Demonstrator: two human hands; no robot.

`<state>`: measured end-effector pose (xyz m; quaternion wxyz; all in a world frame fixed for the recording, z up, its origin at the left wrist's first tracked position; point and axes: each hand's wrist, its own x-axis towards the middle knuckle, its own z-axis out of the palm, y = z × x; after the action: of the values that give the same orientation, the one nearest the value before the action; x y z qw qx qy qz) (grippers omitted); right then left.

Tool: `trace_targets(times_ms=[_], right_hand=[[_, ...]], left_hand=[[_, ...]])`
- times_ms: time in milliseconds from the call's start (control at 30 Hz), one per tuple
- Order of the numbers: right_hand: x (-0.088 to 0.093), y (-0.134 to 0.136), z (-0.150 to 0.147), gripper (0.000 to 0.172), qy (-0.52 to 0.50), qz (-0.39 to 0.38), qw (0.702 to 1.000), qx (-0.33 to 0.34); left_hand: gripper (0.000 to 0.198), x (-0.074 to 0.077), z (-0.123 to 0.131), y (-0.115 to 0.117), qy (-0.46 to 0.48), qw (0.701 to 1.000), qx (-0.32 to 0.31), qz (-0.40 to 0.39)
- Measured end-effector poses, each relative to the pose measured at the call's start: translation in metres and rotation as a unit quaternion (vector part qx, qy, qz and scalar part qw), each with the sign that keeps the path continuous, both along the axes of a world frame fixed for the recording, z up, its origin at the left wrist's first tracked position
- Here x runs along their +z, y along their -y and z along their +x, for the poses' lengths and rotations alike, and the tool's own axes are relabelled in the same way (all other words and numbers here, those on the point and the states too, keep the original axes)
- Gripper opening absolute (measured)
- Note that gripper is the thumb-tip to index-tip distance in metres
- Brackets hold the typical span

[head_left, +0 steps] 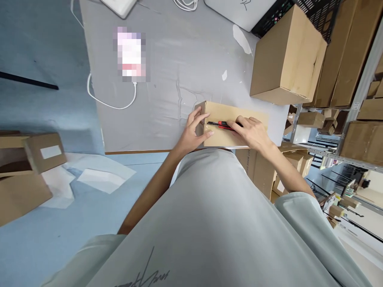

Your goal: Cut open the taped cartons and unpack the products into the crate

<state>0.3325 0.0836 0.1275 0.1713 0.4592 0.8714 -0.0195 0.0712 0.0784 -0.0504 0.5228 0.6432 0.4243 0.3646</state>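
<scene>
A long, narrow cardboard box (220, 109) lies at the front edge of the grey table, close to my body. My right hand (251, 131) is closed around a red and black utility knife (224, 124). The knife's blade points left and lies along the box's top, close to its left end. With fingers and thumb spread, my left hand (194, 129) rests around that left end, its fingertips touching the top face. Part of the box's right side is covered by my right hand.
A larger cardboard box (284, 59) stands at the table's right side, before a black crate (318, 18). A phone-like blurred object (131, 52) with a white cable (112, 107) lies at the left. Shelves of boxes (363, 139) stand right; open boxes (26, 171) lie on the floor left.
</scene>
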Motion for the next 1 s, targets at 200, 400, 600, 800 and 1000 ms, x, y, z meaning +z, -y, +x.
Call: trace_targets(times_ms=[200,400,600,800,1000], right_hand=[[0.001,-0.005,-0.001,0.039,0.009,-0.007,1.000,0.013],[0.003,-0.007,-0.004,0.040,0.005,-0.015,1.000,0.009],[0.006,-0.007,-0.004,0.040,-0.016,-0.031,0.999,-0.010],[0.007,-0.010,-0.004,0.040,-0.007,-0.026,1.000,0.001],[0.007,-0.013,-0.003,0.039,-0.013,-0.031,0.999,0.001]], left_hand=[[0.081,0.001,0.001,0.001,-0.010,1.000,0.004,0.013],[0.085,0.003,0.001,0.000,0.002,1.000,0.006,-0.006],[0.086,0.003,0.002,-0.001,0.012,1.000,0.008,-0.019],[0.085,0.003,0.002,-0.001,0.004,1.000,0.010,-0.011],[0.086,0.002,0.002,-0.001,0.007,1.000,0.008,-0.007]])
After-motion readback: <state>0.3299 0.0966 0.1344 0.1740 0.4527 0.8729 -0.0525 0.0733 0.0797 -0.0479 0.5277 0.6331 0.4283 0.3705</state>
